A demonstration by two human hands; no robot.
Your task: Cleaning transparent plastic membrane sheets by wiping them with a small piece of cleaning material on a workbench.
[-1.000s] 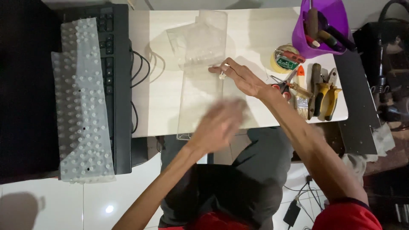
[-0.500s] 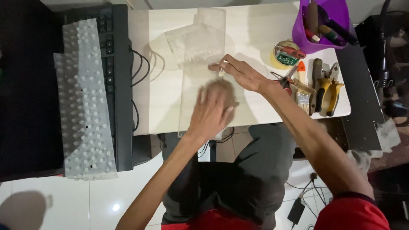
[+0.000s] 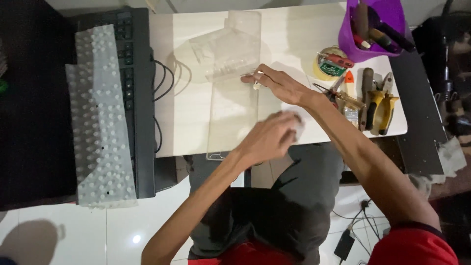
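- Pale wooden tabletop (image 3: 186, 118), seen from above; black keyboard (image 3: 135, 73) along its far-left side, with a bumpy translucent keyboard cover sheet (image 3: 100, 127) lying partly over it.
- Clear flat rectangular plastic sheet (image 3: 231, 115) lies mid-tabletop, long axis running from the near edge away from the person; near end slightly overhangs the edge.
- Clear moulded plastic tray (image 3: 226, 51) sits at the sheet's far end, overlapping it.
- Left hand (image 3: 270, 137) is over the near-right edge of the sheet, fingers curled, motion-blurred; a whitish thing, maybe a cloth, under it; grip cannot be told.
- Right hand (image 3: 279, 84) rests on the sheet's right edge, fingers stretched flat, pinching nothing, forearm crossing above the left.
- Right side: purple plastic tub (image 3: 373, 46) holding screwdrivers and other handled tools.
- Just beside it, a yellow tape roll (image 3: 329, 68), yellow-handled pliers (image 3: 381, 109) and loose small tools.
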